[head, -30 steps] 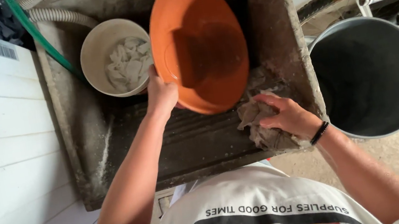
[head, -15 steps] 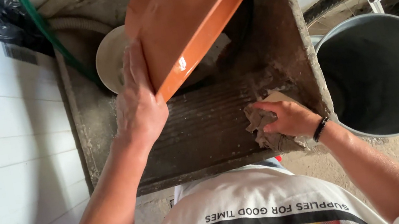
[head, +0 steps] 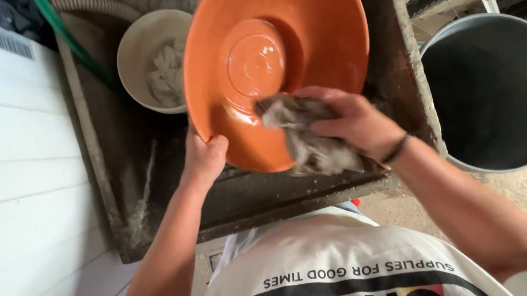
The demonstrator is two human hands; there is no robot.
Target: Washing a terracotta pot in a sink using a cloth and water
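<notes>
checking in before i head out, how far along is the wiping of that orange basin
Done, it seems: the orange basin is turned bottom-up over the concrete sink, so the inside may be finished, though it is hidden. In hand: the left hand grips the rim while the right hand presses a grey rag against the underside. Left: most of the underside; the rag covers only its lower edge.

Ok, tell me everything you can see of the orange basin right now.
The orange basin is a round, smooth, glossy bowl, plastic by its look, turned so its underside with a raised circular base faces the camera. It is tilted over the concrete sink. The left hand grips its lower left rim; the right hand presses a grey rag against its lower underside. It partly overlaps the pale bowl behind.
</notes>
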